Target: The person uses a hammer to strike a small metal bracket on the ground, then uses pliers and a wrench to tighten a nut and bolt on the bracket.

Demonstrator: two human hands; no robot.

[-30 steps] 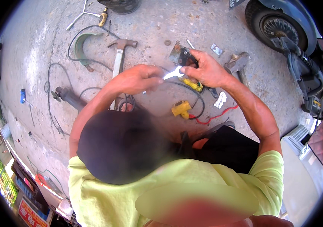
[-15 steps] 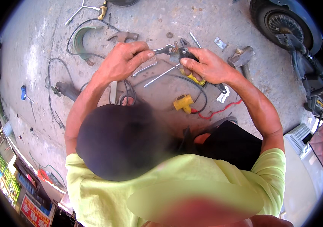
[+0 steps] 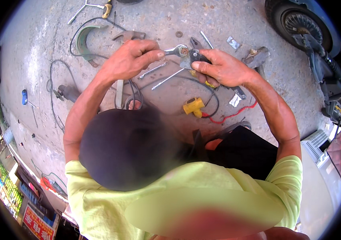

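My left hand [image 3: 136, 60] is closed on an open-ended wrench [image 3: 173, 52]. The wrench's jaw sits at a small nut or bolt head [image 3: 184, 51] on a dark part with a grey metal plate [image 3: 185, 63]. That dark part [image 3: 199, 57] is gripped by my right hand [image 3: 226, 69], thumb on top; its exact kind I cannot make out. Behind it lie pliers [image 3: 195, 43], with yellow showing beneath my right fingers. Two slim metal rods [image 3: 168, 79] [image 3: 153, 70] rest on the floor between my arms.
A claw hammer [image 3: 129, 35], a curved green metal piece [image 3: 83, 43] and black cable [image 3: 72, 40] lie at the left. A yellow connector [image 3: 193, 106] with red wire [image 3: 228, 119] is nearer me. At the right stand a wheeled vehicle [image 3: 298, 26] and a white slatted case [image 3: 314, 145].
My left hand has shifted slightly left and up with the wrench, still at the nut. The held part has tilted a little, showing more of its grey plate.
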